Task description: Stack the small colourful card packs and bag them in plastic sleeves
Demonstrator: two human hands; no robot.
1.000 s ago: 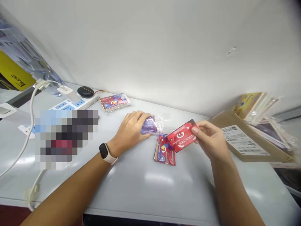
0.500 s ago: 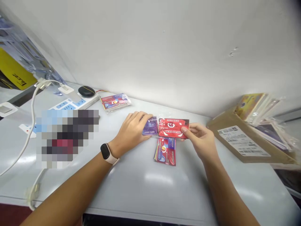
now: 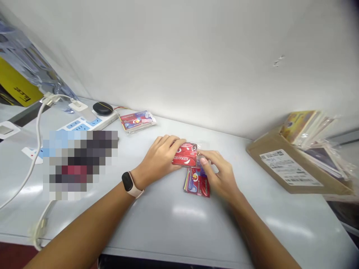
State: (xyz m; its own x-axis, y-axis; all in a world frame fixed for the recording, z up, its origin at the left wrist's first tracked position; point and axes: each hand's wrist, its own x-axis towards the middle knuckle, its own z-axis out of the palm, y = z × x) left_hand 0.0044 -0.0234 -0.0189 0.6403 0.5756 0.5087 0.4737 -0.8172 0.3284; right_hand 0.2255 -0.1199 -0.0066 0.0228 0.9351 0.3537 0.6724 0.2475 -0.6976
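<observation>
My left hand (image 3: 159,156) is closed round the left end of a red trading card pack (image 3: 185,156), fingers over its top and thumb below. Clear plastic shows at the pack's right end. My right hand (image 3: 221,175) pinches the plastic sleeve at that end between thumb and fingers; a bit of purple shows by the thumb. Just below, another stack of cards (image 3: 196,185), red and blue on top, lies on the table, its right side partly behind my right hand.
A wrapped card pack (image 3: 137,121) lies by the wall, beside a round black object (image 3: 103,108) and a white power strip (image 3: 108,118). On the right stands a cardboard box (image 3: 291,170) with bagged cards (image 3: 298,127). A white cable (image 3: 39,130) runs along the left.
The red card has moved left into my left hand, covering where the purple card showed. My right hand has shifted left and down, from the red card to the pack's right end.
</observation>
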